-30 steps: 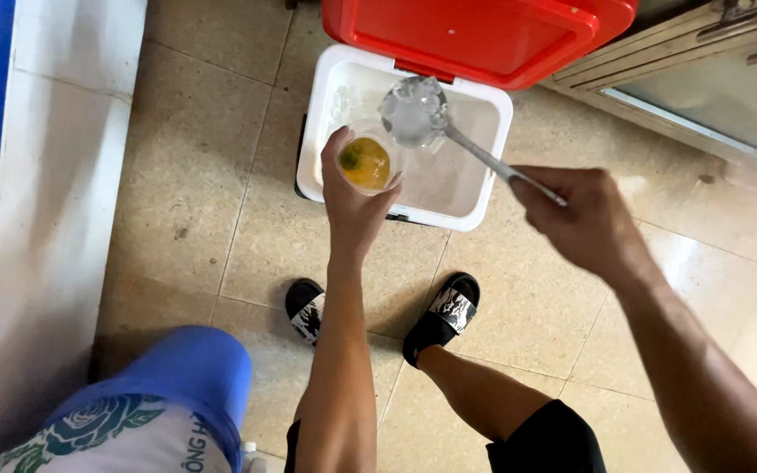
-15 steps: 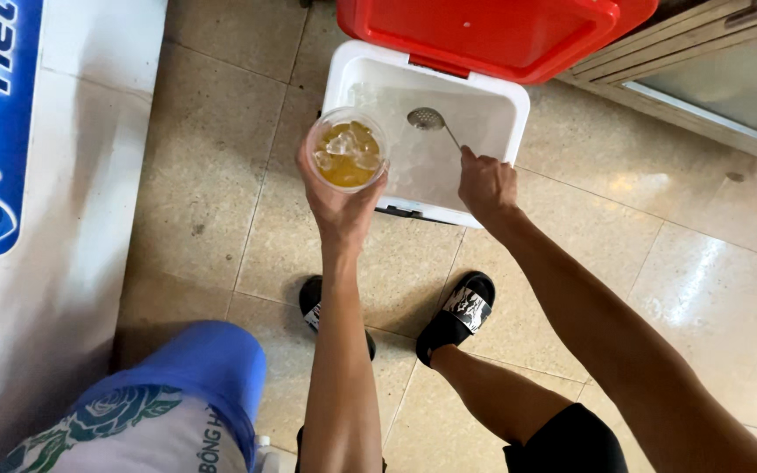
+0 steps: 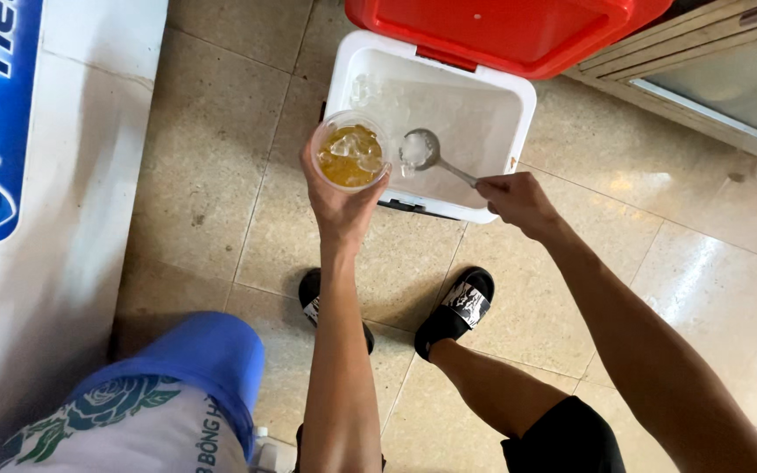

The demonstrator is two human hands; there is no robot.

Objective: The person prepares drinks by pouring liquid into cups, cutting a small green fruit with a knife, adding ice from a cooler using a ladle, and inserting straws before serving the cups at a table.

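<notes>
My left hand point(image 3: 340, 200) holds a clear plastic cup point(image 3: 350, 151) of amber drink with ice cubes in it, over the front left corner of a white ice cooler point(image 3: 519, 131). My right hand point(image 3: 519, 201) grips the handle of a metal scoop point(image 3: 422, 151). The scoop's bowl carries ice and sits right beside the cup's rim, above the cooler's inside, where loose ice lies.
The cooler's red lid point(image 3: 501, 31) stands open at the back. A white and blue cabinet point(image 3: 10, 175) runs along the left. A blue-capped container point(image 3: 177, 385) is at lower left. My feet wear black sandals point(image 3: 457, 307) on the tiled floor. A glass-fronted frame point(image 3: 703, 70) is at upper right.
The scoop dipped into the cooler and has come up with ice, now next to the cup. The cup holds more ice than a second ago.
</notes>
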